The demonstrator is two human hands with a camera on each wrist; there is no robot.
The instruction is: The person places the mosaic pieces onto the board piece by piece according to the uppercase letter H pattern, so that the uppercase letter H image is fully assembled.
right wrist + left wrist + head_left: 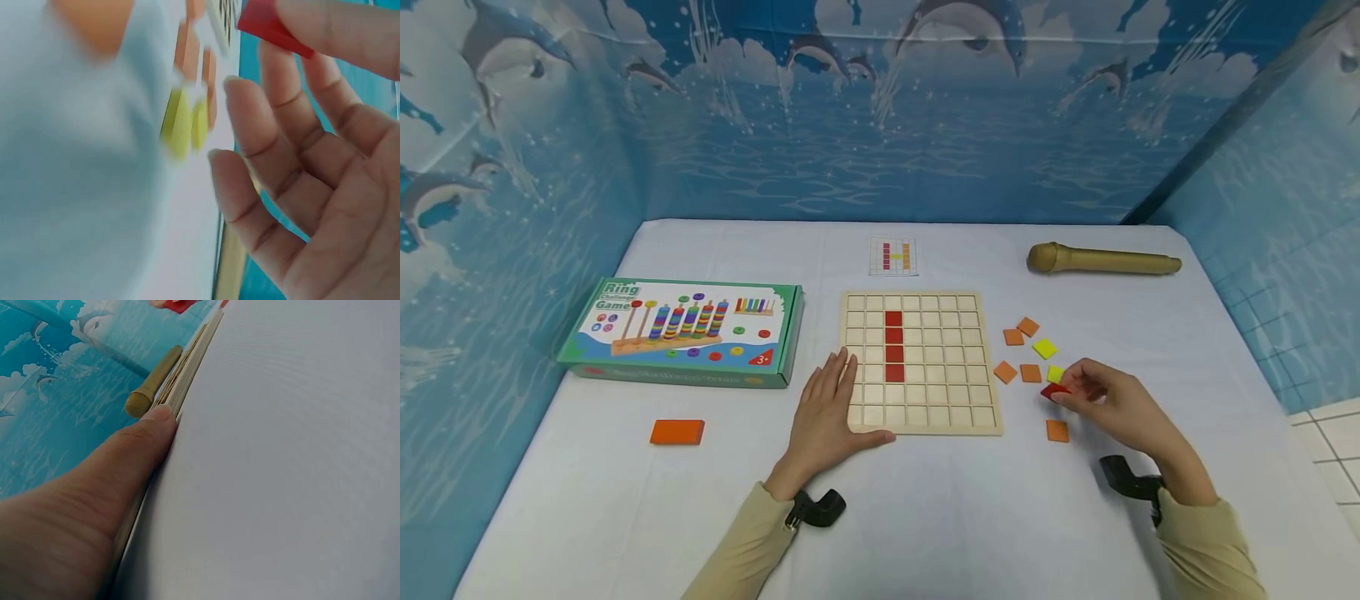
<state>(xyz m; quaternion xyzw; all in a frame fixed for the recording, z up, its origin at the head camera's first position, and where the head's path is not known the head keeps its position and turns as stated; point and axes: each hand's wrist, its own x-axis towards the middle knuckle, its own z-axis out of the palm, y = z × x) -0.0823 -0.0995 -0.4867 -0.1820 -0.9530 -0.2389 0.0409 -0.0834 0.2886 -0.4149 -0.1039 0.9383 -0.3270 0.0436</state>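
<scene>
A pale wooden grid board (943, 362) lies in the middle of the white table, with several red square tiles (894, 353) in one column of its cells. My left hand (827, 412) rests at the board's lower left corner, fingers straight along the left side. In the left wrist view its thumb (134, 447) lies against the board's edge. To the right of the board, my right hand (1112, 404) pinches another red tile (269, 25) between thumb and fingertips, its other fingers loosely bent. Below that hand is an orange tile (1057, 431); a yellow tile (1055, 374) sits beside the fingertips.
More orange tiles (1031, 373) and a second yellow tile (1045, 348) lie right of the board. Behind it is a small pattern card (892, 257). A gold microphone (1105, 260) lies back right; a ring game box (681, 333) and an orange block (677, 432) are left.
</scene>
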